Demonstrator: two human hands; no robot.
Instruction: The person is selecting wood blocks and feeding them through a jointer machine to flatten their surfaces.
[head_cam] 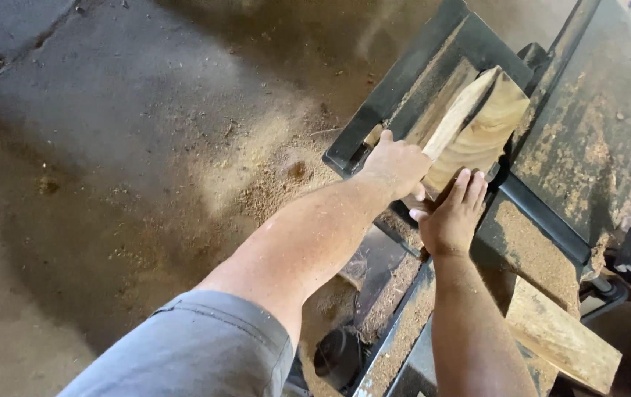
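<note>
The piece of wood lies on the dark metal machine table, tilted up toward the far end, with its pale cut face showing. You are right in the middle of feeding it along the table, I think; both hands are on its near end.

Your left hand sits on the wood's left edge. The fingers curl down around that edge, so they are pinching the wood, though the fingertips are hidden and I cannot tell how hard they squeeze. Your right hand lies flat against the near end of the wood, fingers straight and close together, pressing and not wrapping round it.

The next move calls for a slow, even push and fingers kept away from any cutting part, which I cannot see from here.

Your left arm reaches long across your body, nearly straight. Your right arm comes up from below, bent at the wrist.

Sawdust covers the table. Another wood block rests near your right arm. The floor is dusty too.
</note>
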